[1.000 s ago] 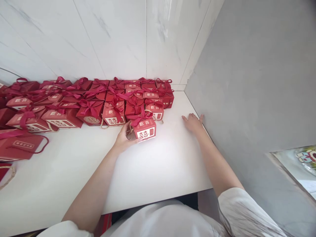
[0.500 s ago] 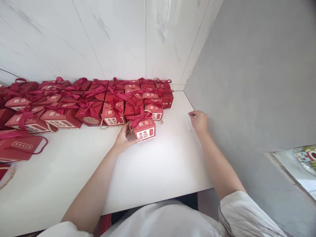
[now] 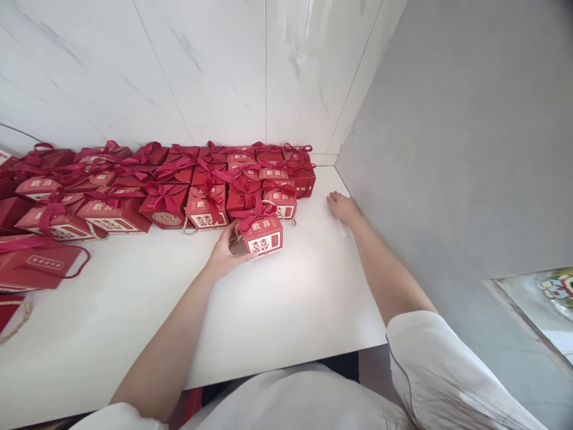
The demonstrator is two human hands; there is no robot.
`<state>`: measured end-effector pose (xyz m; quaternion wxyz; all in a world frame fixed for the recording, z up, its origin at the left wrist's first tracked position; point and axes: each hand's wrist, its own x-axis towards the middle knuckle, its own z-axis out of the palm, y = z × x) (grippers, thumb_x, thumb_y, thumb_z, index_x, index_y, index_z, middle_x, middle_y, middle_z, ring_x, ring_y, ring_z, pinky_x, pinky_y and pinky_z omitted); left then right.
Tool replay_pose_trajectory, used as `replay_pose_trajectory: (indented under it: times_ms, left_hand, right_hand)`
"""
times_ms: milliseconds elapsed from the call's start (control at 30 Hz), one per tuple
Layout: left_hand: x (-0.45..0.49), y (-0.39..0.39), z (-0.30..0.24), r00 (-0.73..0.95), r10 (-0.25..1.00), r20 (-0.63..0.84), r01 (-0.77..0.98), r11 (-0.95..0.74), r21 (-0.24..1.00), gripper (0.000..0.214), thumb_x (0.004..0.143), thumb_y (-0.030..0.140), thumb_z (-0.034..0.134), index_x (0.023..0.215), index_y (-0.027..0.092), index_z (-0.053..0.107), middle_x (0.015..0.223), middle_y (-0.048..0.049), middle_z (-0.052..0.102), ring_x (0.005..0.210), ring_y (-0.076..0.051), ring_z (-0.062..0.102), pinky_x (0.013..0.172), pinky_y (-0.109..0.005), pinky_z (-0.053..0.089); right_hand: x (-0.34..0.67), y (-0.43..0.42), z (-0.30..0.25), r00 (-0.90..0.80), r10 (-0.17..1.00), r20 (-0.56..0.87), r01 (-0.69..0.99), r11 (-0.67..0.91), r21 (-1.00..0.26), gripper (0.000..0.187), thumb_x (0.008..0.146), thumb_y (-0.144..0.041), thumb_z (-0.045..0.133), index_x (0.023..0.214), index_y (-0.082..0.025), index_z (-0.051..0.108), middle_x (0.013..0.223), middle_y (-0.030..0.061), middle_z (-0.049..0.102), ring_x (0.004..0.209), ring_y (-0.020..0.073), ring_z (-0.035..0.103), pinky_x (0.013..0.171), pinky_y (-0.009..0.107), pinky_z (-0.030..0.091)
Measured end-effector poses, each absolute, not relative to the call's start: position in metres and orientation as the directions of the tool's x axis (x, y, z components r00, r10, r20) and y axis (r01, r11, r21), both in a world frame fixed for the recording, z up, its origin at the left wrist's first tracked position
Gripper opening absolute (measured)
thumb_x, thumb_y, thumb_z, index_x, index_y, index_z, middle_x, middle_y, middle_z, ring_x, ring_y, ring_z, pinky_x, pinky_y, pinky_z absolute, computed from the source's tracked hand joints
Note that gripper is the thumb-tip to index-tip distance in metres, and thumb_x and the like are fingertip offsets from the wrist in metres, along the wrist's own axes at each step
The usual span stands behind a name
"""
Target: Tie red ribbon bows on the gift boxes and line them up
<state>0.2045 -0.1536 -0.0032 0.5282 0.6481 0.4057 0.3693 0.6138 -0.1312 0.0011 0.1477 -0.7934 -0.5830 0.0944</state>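
My left hand (image 3: pixel 224 254) is closed around the lower left side of a small red gift box (image 3: pixel 264 237) with a magenta ribbon bow and a twisted cord handle. The box stands slightly tilted in front of the other boxes. Its front carries a white panel with dark red characters. Near the right edge of the white table (image 3: pixel 290 304), my right hand (image 3: pixel 344 209) rests palm down with fingers stretched leftward. Beneath its wrist lies a faint clear piece (image 3: pixel 344 228), too indistinct to name.
Rows of red gift boxes (image 3: pixel 114 214) with ribbon bows line the back of the table. A larger red box with a dark red cord (image 3: pixel 42 263) stands at the left. Behind is a marbled tile wall (image 3: pixel 215 71); a grey wall (image 3: pixel 447 149) borders the right side.
My right hand has moved slightly left and further back, its fingers going from a pinch to lying flat on the table. The left hand and its gift box have stayed in place.
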Motion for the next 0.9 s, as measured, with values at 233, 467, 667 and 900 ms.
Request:
replay_pose_trajectory:
  times_ms: [233,467,667,900]
  left_hand:
    - [0.203,-0.153,-0.004,0.391,0.920,0.035,0.228,-0.134,0.964,0.112,0.054,0.038,0.093,0.150,0.024,0.036,0.146,-0.0165,0.052,0.134,-0.036,0.052,0.115,-0.051,0.041]
    - [0.207,-0.155,0.001,0.394,0.919,0.038,0.201,-0.126,0.971,0.110,0.054,0.036,0.093,0.148,0.027,0.038,0.149,-0.0153,0.049,0.137,-0.036,0.048,0.116,-0.054,0.039]
    - [0.206,-0.155,0.001,0.396,0.918,0.025,0.195,-0.111,0.974,0.114,0.051,0.037,0.095,0.149,0.026,0.037,0.150,-0.0162,0.048,0.139,-0.037,0.046,0.116,-0.052,0.039]
    - [0.207,-0.155,0.001,0.396,0.918,0.025,0.194,-0.110,0.975,0.110,0.054,0.036,0.093,0.149,0.028,0.037,0.149,-0.0139,0.049,0.139,-0.036,0.047,0.117,-0.054,0.038]
  right_hand:
    - [0.553,-0.188,0.009,0.083,0.996,-0.027,0.944,-0.087,-0.318,0.052,0.104,-0.040,0.031,0.140,-0.009,0.052,0.152,0.0195,0.048,0.145,0.0268,0.041,0.125,0.051,0.006]
    - [0.547,-0.281,-0.007,0.012,0.997,-0.072,0.918,-0.040,-0.394,0.073,0.101,-0.058,0.024,0.159,-0.014,0.022,0.167,0.0103,0.017,0.156,0.0249,0.013,0.128,0.047,0.013]
    - [0.574,-0.325,-0.023,0.155,0.987,-0.040,0.918,-0.159,-0.363,0.073,0.101,-0.058,0.024,0.160,-0.016,0.021,0.166,0.0123,0.020,0.155,0.0267,0.017,0.127,0.050,0.017]
    - [0.604,-0.346,-0.038,0.338,0.941,0.029,0.884,-0.307,-0.353,0.073,0.100,-0.057,0.025,0.156,-0.010,0.030,0.164,0.0166,0.027,0.153,0.0298,0.024,0.125,0.051,0.024]
